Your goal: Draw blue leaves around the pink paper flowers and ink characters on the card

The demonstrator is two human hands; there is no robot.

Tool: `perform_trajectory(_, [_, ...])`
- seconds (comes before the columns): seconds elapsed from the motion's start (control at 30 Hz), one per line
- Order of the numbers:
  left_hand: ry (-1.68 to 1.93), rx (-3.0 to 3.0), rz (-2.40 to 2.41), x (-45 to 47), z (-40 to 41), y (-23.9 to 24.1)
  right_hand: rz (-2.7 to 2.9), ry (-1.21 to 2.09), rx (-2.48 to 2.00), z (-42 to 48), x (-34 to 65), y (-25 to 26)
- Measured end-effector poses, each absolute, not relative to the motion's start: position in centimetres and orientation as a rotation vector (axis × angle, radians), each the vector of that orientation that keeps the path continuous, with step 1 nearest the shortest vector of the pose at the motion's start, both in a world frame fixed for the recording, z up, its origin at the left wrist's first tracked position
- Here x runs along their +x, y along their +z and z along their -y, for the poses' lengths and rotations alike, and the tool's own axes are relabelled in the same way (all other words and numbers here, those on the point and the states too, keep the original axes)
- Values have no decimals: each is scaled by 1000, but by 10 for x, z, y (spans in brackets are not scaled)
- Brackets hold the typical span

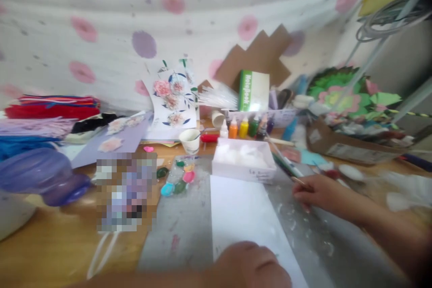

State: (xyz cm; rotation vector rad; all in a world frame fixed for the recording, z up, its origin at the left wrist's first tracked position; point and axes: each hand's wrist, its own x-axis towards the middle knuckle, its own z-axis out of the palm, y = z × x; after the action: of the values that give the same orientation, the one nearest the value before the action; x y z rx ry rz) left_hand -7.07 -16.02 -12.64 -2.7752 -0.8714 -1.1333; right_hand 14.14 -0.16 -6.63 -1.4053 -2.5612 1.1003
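1. The right hand [315, 193] curls around a thin brush [286, 167], fingers pinched on the handle; its far end points up and away from the hand, toward the box, and blur hides the bristles.
2. The left hand [251, 265] rests knuckles-up at the near edge of the white paper sheet [246, 216]; fingers seem curled under, and whether they press or grip I cannot tell.
3. That sheet lies between the two hands, on a grey mat [182, 234]. If the left hand lets up, the paper could slide under a stroke and smear.
4. Just beyond the right hand stands a white box [243, 159], close enough for the brush handle to knock it.
5. Beyond the left hand sits a paint palette [178, 180] with wet-looking blobs; a sleeve or wrist crossing it could drag colour onto the sheet.
6. Farther out, a paper cup [190, 140] and a row of small paint bottles [243, 128] stand upright; a hasty reach might tip them.
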Motion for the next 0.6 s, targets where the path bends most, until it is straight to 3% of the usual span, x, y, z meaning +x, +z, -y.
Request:
perform_trajectory(0.1, [-1192, -2749, 901, -71, 159, -118, 2589, 1084, -1404, 7, 134, -66])
perform_trajectory(0.3, [-924, -2756, 882, -74, 164, -106, 2557, 753, -1454, 9, 132, -60])
perform_trajectory(0.6, [-801, -2677, 1224, -82, 157, -105, 2593, 586, -1240, 16, 132, -50])
